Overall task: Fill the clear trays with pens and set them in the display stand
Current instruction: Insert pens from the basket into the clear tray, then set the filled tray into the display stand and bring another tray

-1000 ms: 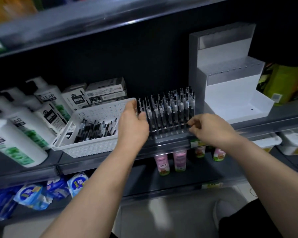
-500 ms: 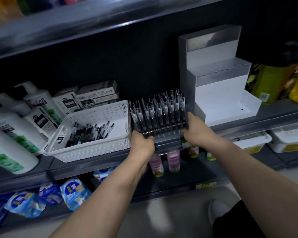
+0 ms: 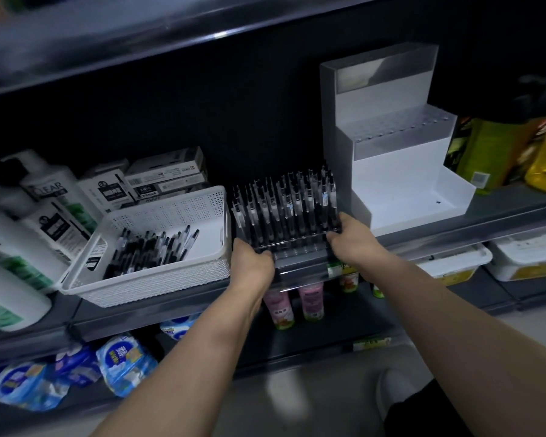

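Both hands close on the clear tray [image 3: 292, 247], one at each short end. The left hand [image 3: 252, 263] has its grip folded over the tray's front left corner, fingers curled tight against the plastic with the thumb on the near edge. The right hand [image 3: 352, 239] holds the front right corner the same way, its grip narrow and wrapped around the tray's end, knuckles toward the camera.

The tray is transparent and packed with pens [image 3: 286, 206] standing in close rows, dark caps and clips uppermost and pale barrels below. The pens stand nearly upright, leaning slightly back toward the dark rear panel of the shelf [image 3: 501, 212]. The tray's long axis runs left to right along the shelf's front edge.

It sits at the front of the shelf, between the white basket [image 3: 171, 275] just to its left and the white stepped display stand [image 3: 394, 171] just to its right. Whether its base is resting on the shelf or raised off it cannot be told. The basket holds a loose pile of more pens [image 3: 148, 247] lying flat. The stand's lowest step is bare white, and its upper steps carry clear strips with rows of small holes
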